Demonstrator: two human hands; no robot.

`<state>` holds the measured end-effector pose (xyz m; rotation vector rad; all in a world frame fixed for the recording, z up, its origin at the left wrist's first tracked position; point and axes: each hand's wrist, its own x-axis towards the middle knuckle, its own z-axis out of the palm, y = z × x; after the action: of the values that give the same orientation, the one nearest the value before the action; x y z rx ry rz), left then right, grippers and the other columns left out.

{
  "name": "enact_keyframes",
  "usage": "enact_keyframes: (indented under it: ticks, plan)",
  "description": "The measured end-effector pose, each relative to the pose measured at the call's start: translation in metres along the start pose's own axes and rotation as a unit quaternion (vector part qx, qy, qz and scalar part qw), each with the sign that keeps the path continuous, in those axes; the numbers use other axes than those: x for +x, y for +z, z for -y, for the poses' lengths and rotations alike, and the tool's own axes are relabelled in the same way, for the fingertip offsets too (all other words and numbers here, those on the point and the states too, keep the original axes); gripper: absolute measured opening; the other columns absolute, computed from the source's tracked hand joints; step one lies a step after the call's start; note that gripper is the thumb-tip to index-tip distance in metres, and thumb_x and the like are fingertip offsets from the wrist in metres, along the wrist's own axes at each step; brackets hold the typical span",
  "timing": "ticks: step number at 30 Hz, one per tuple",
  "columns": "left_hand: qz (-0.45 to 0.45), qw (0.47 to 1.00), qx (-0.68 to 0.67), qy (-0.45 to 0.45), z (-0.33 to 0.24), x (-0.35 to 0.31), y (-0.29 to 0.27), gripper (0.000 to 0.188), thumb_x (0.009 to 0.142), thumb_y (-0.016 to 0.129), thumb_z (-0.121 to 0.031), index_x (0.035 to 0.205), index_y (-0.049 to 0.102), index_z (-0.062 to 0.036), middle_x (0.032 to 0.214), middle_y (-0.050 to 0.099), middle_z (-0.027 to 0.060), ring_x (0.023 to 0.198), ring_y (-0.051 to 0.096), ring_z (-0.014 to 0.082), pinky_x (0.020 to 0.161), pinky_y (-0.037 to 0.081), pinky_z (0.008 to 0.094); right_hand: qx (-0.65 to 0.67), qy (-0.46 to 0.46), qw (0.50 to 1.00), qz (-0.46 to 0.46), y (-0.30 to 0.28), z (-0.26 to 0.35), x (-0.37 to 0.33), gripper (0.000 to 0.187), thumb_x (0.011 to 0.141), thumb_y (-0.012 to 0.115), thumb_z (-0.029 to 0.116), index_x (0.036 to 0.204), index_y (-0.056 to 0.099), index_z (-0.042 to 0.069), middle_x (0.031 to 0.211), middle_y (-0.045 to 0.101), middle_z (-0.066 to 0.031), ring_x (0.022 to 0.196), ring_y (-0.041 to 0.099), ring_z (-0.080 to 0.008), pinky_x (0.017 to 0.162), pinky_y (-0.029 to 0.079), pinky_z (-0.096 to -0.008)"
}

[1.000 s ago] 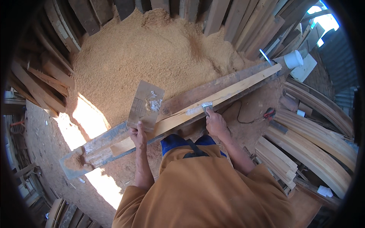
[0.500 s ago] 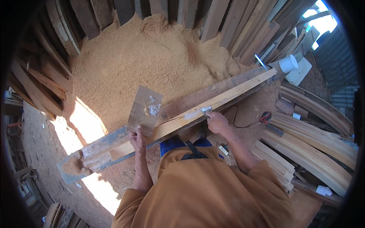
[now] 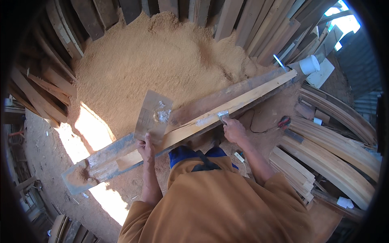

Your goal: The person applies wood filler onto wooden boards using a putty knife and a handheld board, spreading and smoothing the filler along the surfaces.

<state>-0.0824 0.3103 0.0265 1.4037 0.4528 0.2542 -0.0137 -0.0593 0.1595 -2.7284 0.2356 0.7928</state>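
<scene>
Plank (image 3: pixel 259 92) lies near sawdust heap (image 3: pixel 154 60).

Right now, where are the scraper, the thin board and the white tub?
Scraper (image 3: pixel 223 114): head view, on its flat blade.
Thin board (image 3: pixel 150 115): head view, middle of its face.
White tub (image 3: pixel 308 65): head view, on its side.

Scraper (image 3: pixel 223 114) slid slightly along plank (image 3: pixel 247 98), toward white tub (image 3: pixel 310 65)

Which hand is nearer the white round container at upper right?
Right. The right hand, holding the scraper, is lower and left of the white round container; the left hand, holding the flat board, is farther left and lower.
</scene>
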Motion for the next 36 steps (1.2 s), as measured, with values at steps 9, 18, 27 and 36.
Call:
enact_keyframes:
  ticks: [9, 18, 27, 36]
  plan:
    - [-0.009, 1.0, -0.002, -0.002, -0.003, -0.001, 0.006, 0.018, 0.102, 0.061, -0.016, 0.105, 0.065, 0.0008, 0.1, 0.071, 0.0047, 0.089, 0.061, 0.0079, 0.08, 0.05, 0.0256, 0.001, -0.031, 0.999, 0.017, -0.037, -0.007, 0.005, 0.043, 0.094, 0.055, 0.018, 0.136, 0.061, 0.014, 0.127, 0.065, -0.0202, 0.117, 0.061, -0.0405, 0.101, 0.049, -0.0489]
    - [-0.021, 1.0, -0.011, 0.0, -0.004, 0.002, 0.012, 0.016, 0.102, 0.061, -0.016, 0.103, 0.064, -0.0005, 0.095, 0.068, 0.0031, 0.086, 0.059, 0.007, 0.076, 0.048, 0.0257, 0.01, -0.008, 1.0, 0.026, -0.01, -0.029, -0.004, 0.042, 0.095, 0.059, 0.021, 0.136, 0.059, 0.013, 0.129, 0.063, -0.0219, 0.122, 0.058, -0.0404, 0.101, 0.048, -0.0503]
    - [-0.03, 0.999, 0.028, 0.012, -0.002, 0.004, 0.008, 0.013, 0.101, 0.063, -0.014, 0.1, 0.069, -0.0024, 0.093, 0.069, -0.0001, 0.084, 0.059, 0.0058, 0.074, 0.048, 0.0256, -0.029, -0.005, 0.998, 0.047, -0.037, -0.018, 0.011, 0.043, 0.093, 0.061, 0.02, 0.135, 0.058, 0.01, 0.122, 0.067, -0.0224, 0.115, 0.062, -0.041, 0.1, 0.049, -0.0507]
    - [0.032, 0.972, -0.191, -0.133, -0.039, -0.004, 0.049, 0.009, 0.096, 0.066, -0.01, 0.095, 0.07, -0.0014, 0.087, 0.07, 0.0006, 0.074, 0.061, 0.0073, 0.064, 0.048, 0.0254, -0.024, -0.253, 0.967, -0.013, -0.066, 0.077, -0.031, 0.033, 0.087, 0.062, 0.007, 0.12, 0.064, 0.008, 0.109, 0.068, -0.0184, 0.106, 0.064, -0.038, 0.089, 0.051, -0.0488]
